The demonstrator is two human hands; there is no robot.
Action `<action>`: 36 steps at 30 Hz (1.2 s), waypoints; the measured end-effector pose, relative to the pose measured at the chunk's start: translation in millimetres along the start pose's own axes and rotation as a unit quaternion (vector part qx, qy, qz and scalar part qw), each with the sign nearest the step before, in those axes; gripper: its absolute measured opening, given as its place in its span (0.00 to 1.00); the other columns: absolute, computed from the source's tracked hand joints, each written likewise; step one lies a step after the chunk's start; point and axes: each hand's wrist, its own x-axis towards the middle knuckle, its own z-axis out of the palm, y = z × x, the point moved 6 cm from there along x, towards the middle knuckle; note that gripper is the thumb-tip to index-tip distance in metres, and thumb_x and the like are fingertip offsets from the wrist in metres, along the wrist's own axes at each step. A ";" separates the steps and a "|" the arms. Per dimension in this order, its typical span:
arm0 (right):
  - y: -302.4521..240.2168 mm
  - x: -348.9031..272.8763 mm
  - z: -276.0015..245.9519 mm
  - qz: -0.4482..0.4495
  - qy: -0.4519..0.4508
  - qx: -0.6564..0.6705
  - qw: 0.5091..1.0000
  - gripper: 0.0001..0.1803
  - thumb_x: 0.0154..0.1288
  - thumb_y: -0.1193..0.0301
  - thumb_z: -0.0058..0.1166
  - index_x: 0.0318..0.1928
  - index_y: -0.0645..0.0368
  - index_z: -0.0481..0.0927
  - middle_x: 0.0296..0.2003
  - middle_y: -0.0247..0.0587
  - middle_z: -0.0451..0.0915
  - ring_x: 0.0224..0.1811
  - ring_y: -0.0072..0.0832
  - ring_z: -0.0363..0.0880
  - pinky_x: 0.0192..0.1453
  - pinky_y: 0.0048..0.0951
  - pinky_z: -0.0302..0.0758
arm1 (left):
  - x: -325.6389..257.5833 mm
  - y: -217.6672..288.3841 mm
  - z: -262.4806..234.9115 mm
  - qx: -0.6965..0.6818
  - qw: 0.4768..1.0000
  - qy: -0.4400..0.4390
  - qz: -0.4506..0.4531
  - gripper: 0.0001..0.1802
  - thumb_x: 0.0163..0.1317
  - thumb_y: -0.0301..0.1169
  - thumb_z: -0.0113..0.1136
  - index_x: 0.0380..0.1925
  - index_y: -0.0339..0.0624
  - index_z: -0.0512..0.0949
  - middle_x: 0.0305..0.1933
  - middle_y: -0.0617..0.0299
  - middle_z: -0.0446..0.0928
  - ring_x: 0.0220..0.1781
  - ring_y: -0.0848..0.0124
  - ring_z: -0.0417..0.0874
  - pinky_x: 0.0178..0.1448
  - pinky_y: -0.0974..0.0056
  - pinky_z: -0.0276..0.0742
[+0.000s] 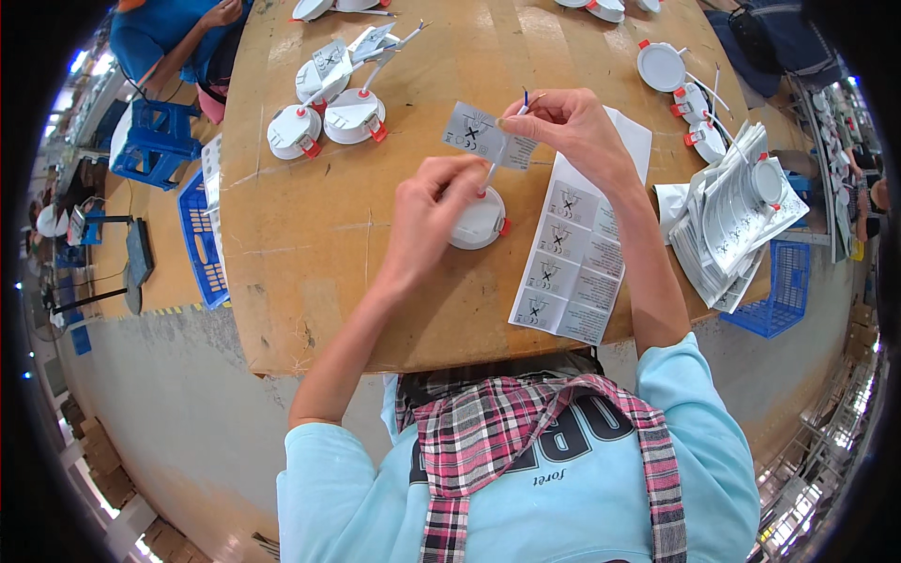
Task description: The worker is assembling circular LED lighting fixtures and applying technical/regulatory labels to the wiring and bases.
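Observation:
A round white lamp fitting (481,223) with red clips lies on the wooden table (300,235) in front of me. My left hand (434,211) presses on its left side, fingers bent over it. My right hand (568,127) is raised above it and pinches the lamp's thin cable together with a small grey printed label (479,131). The cable runs from the lamp up into those fingers. A white sheet of printed labels (572,253) lies under my right forearm.
Several finished white lamps with labels (328,103) sit at the far left of the table, more lamps (680,89) at the far right. A stack of label sheets (737,220) lies right. Blue crates (202,235) and a blue stool (150,141) stand beside the table. Another person's arm (188,38) shows top left.

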 end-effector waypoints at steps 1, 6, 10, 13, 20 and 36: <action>-2.6 -0.7 -1.0 -0.001 0.000 -0.001 1.000 0.11 0.58 0.64 0.62 0.32 0.60 0.84 0.14 0.20 0.62 0.19 0.12 0.53 0.24 0.19 0.52 | 4.7 1.4 -6.4 0.000 1.000 0.000 0.001 0.14 0.64 0.32 0.54 0.46 0.34 0.78 0.44 0.57 0.79 0.46 0.69 0.78 0.52 0.65 0.73; -13.1 -4.3 7.8 0.010 -0.022 0.036 0.999 0.09 0.59 0.65 0.60 0.31 0.58 0.83 0.15 0.23 0.67 0.20 0.11 0.60 0.24 0.19 0.55 | 47.7 -4.4 -19.1 -0.201 0.972 -0.105 -0.057 0.24 0.67 0.31 0.45 0.61 0.30 0.63 0.54 0.53 0.73 0.57 0.69 0.75 0.61 0.63 0.72; -12.1 -3.6 8.4 0.003 -0.031 0.011 0.999 0.10 0.59 0.65 0.60 0.31 0.58 0.82 0.16 0.25 0.70 0.21 0.11 0.64 0.25 0.18 0.59 | 73.0 -2.5 2.5 -0.233 0.914 -0.297 -0.148 0.27 0.66 0.31 0.47 0.63 0.30 0.59 0.57 0.52 0.72 0.59 0.67 0.74 0.63 0.63 0.72; -14.1 -5.4 10.3 0.003 -0.040 0.028 0.999 0.11 0.59 0.64 0.60 0.30 0.59 0.82 0.17 0.26 0.73 0.22 0.11 0.67 0.26 0.17 0.62 | 75.7 -3.9 12.0 -0.267 0.887 -0.330 -0.184 0.27 0.65 0.31 0.46 0.63 0.30 0.61 0.56 0.53 0.73 0.52 0.71 0.79 0.59 0.66 0.75; -13.0 -5.2 8.4 -0.013 -0.042 0.031 0.999 0.11 0.58 0.65 0.62 0.29 0.60 0.81 0.18 0.27 0.74 0.22 0.10 0.68 0.25 0.15 0.62 | 81.2 -1.9 14.5 -0.265 0.883 -0.361 -0.143 0.30 0.61 0.30 0.51 0.62 0.30 0.61 0.56 0.51 0.73 0.53 0.67 0.79 0.59 0.66 0.75; -6.4 -1.2 3.6 0.031 -0.069 0.035 0.997 0.11 0.58 0.67 0.63 0.32 0.62 0.81 0.25 0.32 0.80 0.27 0.13 0.74 0.33 0.16 0.72 | 75.1 0.9 -24.9 -0.127 0.970 -0.191 -0.074 0.17 0.58 0.29 0.61 0.47 0.37 0.78 0.43 0.61 0.80 0.45 0.75 0.80 0.52 0.67 0.77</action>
